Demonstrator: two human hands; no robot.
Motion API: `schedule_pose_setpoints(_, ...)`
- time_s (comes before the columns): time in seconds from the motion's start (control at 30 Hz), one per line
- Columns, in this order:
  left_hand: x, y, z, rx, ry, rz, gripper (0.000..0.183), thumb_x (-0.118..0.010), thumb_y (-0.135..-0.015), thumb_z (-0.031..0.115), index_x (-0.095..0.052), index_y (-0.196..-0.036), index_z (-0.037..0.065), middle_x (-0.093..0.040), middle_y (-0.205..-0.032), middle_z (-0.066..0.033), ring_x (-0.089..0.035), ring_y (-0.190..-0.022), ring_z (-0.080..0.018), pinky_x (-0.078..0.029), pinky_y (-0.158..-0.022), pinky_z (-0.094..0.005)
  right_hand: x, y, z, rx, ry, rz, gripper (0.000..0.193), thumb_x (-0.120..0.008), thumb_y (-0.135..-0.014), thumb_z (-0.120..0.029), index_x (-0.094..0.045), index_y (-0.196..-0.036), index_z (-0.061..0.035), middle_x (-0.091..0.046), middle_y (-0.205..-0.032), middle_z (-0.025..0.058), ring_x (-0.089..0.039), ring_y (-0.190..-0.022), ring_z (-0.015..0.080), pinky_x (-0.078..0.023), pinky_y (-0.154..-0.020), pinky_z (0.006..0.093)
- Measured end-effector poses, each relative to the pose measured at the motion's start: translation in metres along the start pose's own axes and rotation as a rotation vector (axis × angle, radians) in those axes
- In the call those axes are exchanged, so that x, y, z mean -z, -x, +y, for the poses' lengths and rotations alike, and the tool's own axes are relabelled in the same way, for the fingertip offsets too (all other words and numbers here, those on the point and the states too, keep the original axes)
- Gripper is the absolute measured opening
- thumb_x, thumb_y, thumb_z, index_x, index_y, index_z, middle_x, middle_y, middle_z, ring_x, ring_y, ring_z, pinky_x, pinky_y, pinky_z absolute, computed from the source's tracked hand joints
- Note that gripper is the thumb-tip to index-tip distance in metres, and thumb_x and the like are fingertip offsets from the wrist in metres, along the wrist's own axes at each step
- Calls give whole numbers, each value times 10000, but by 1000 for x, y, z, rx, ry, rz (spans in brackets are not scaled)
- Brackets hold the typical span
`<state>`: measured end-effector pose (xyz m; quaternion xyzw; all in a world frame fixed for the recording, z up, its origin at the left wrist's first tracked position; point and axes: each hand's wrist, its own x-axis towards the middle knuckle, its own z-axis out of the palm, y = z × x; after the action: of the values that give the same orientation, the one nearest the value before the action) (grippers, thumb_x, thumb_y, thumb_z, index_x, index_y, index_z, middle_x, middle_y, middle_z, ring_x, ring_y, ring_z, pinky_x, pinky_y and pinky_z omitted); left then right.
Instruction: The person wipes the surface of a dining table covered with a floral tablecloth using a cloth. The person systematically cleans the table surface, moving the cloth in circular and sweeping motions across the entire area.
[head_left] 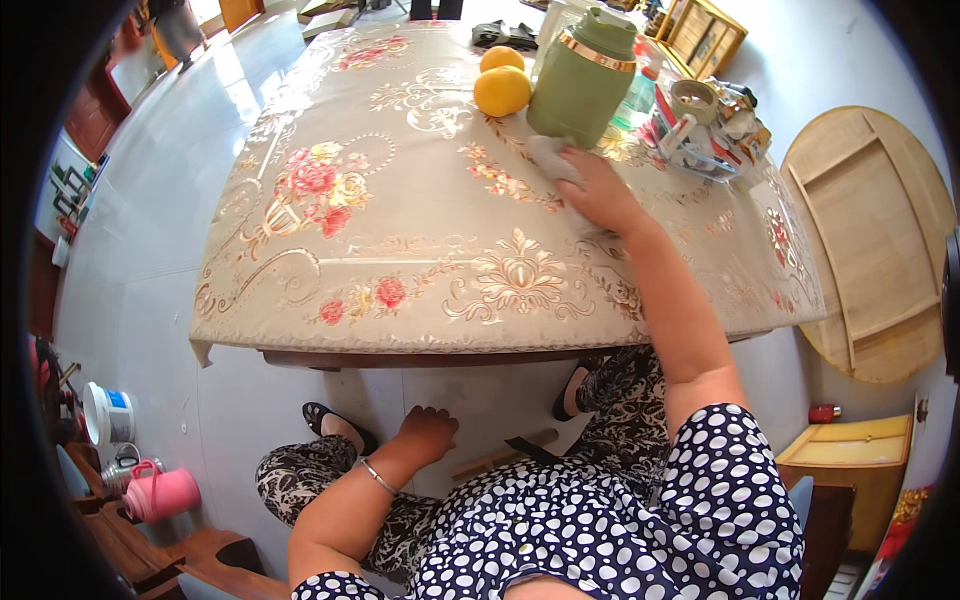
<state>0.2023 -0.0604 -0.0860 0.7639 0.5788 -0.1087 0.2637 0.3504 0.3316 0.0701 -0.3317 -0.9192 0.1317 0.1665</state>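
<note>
My right hand [603,192] reaches across the table and presses a light grey cloth [556,160] against the flowered tablecloth [400,215]. Part of the cloth is hidden under the palm, and its far end lies at the foot of a green vacuum flask [583,85] with a copper-coloured band. Two orange fruits, a nearer one [502,92] and a farther one [501,59], rest just left of the flask. Below the table's near edge, my left hand [428,436] hangs over my lap with its fingers curled in and nothing visible in them.
A clear bin of small items [700,155] with a tape roll [694,100] stands at the table's right. A round wooden board [872,240] leans on the right wall. On the floor at left are a white bucket [108,413] and a pink jug [163,494].
</note>
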Motion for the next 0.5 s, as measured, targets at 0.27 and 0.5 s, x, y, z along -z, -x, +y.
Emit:
schedule_pose_setpoints(0.27,-9,-4,-1,-15,-23,-27,324,-677,-770,365,-618,-971,119,-615,-920,-81,-614,-861,-268,-486,-724,-407,91,153,162,-446,38,256,484,-584,-828,-246,-524,-1241,0,-549,-1228,219,-502,-1168,349,-369,-1015,379)
schedule_pose_setpoints(0.5,-17,-6,-3,-18,-29,-57,344,-675,-774,361,-610,-1012,120,-612,-934,-84,-613,-864,-274,-484,-728,-409,139,296,336,-814,412,259,572,-540,-820,-452,-537,-1229,-51,-547,-1205,234,-523,-1107,405,-397,-969,438)
